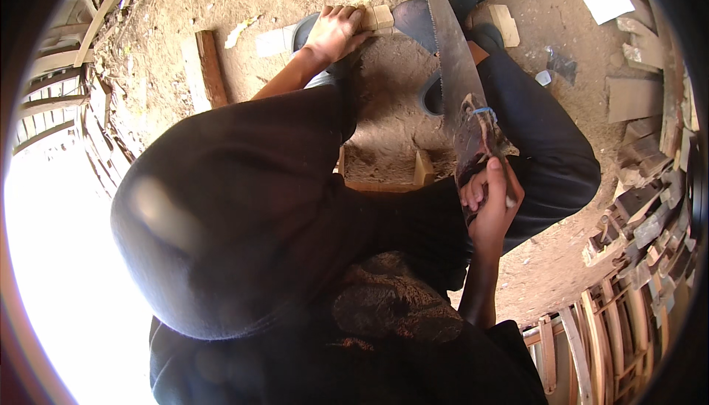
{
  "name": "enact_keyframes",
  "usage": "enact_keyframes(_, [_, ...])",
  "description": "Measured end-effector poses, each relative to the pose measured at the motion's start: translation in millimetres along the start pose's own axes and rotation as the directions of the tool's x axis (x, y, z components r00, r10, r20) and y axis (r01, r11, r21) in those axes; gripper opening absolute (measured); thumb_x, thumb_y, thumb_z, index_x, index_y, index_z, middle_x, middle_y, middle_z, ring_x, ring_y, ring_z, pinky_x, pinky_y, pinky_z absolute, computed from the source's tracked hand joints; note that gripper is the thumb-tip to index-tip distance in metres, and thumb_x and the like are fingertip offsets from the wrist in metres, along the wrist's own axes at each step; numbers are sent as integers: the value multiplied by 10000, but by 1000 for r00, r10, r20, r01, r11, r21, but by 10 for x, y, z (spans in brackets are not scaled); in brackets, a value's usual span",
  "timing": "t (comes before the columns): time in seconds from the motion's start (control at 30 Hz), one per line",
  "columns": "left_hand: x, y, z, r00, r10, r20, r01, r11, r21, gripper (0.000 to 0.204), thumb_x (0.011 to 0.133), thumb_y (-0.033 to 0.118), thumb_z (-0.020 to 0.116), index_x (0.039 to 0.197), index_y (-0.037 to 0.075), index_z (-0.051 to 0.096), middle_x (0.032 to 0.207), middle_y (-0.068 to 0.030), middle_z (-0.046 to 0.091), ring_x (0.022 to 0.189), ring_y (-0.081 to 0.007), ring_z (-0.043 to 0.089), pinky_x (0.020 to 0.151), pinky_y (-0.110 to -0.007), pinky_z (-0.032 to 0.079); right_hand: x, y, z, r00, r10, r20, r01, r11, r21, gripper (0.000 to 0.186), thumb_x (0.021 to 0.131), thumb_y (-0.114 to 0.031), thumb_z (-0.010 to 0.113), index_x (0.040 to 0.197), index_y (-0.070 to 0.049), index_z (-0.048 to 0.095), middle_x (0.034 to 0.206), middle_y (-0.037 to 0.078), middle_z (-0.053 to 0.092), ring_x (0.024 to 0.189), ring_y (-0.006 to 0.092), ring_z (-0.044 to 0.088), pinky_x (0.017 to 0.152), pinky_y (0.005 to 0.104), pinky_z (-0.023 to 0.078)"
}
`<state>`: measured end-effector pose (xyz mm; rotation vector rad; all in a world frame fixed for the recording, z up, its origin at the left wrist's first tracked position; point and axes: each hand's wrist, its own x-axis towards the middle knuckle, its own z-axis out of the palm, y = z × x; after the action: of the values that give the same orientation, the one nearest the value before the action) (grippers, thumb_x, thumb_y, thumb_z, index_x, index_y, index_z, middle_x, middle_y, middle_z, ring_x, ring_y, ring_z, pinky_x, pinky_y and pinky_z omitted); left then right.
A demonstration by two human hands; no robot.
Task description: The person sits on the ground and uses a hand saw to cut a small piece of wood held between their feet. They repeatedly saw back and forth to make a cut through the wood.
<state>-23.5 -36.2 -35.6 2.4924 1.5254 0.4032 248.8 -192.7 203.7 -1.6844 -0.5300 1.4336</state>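
Note:
My right hand [491,196] is wrapped round the dark, worn handle of a handsaw [452,58]. A strip of blue is tied where the handle meets the blade. The wide blade points up and away from me, its toothed edge on the left, apart from the wood. My left hand [336,33] presses down on a pale piece of wood [382,17] near my feet, fingers curled over it. A cut block end shows to the right of the fingers; the rest is partly hidden under the hand. My dark-socked foot [415,22] is close beside that end.
A brown-edged plank [204,71] lies on the dirt floor at left. Small offcuts [504,25] and a white sheet [608,1] lie at the far right. Scrap wood [642,213] is heaped along the right side. A dark slipper [430,94] sits between my legs.

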Motion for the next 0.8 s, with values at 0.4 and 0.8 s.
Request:
enact_keyframes(0.4, [159,34,-129,964,-105,243,81,991,108,506,844,462,604,1179,85,571,1162,-151,587,1144,-300,528,1020,-421,401,-394,268,-114,989,-72,128,116,922,-370,320,914,-109,588,1197,40,591,665,-34,530,584,27,460,528,193,344])
enact_keyframes(0.8, [258,160,-106,886,-207,414,110,963,247,617,960,527,404,1166,-46,503,1162,-209,567,1129,-338,537,990,-468,384,-440,241,10,940,-231,252,331,795,-508,417,901,-85,598,1288,54,529,811,76,649,697,47,552,637,207,454])
